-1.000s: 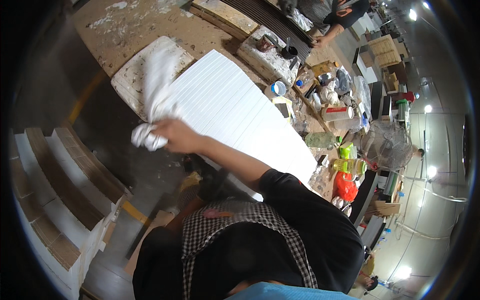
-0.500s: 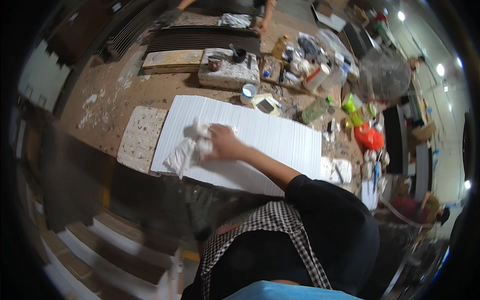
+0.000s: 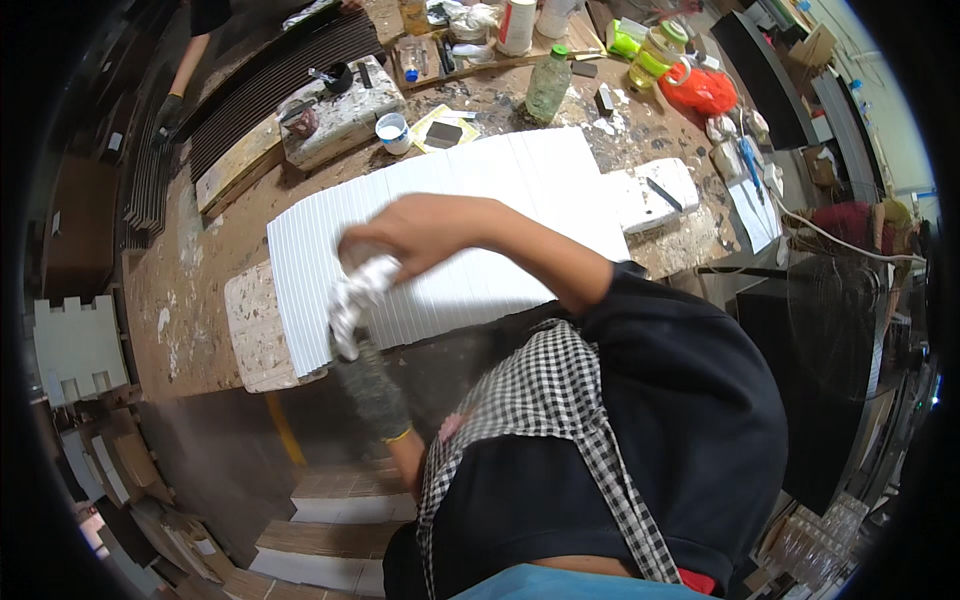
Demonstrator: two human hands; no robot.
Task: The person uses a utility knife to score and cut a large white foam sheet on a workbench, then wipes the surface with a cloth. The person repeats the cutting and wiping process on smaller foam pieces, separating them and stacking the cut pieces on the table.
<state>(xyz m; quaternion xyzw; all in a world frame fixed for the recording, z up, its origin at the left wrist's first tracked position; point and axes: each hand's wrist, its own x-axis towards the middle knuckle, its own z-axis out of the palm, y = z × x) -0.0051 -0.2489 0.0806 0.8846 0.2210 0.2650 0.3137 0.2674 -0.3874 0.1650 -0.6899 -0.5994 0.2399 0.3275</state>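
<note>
A white slatted panel (image 3: 500,220) lies on the worktable, its narrow strips running side by side. My bare right hand (image 3: 405,232) is over its left part, blurred by motion. Its fingers are closed on a crumpled white cloth (image 3: 362,290), which hangs toward the panel's near edge. My left hand (image 3: 368,380), in a dark grey-green glove, is at that near edge, touching or just below the cloth's lower end. The cloth and blur hide the left fingers, so whether they grip anything is unclear.
Paint-spotted blocks (image 3: 262,330) show at the panel's ends. Beyond it stand a white cup (image 3: 393,133), a green-capped bottle (image 3: 549,85) and a red plastic bag (image 3: 700,92). A co-worker's arm (image 3: 187,65) reaches in beside dark slatted panels (image 3: 275,85) at the far left.
My right hand has brought the cloth from the panel's middle-left toward its near edge. My gloved left hand has risen into clearer view there. The whole view has turned and shifted.
</note>
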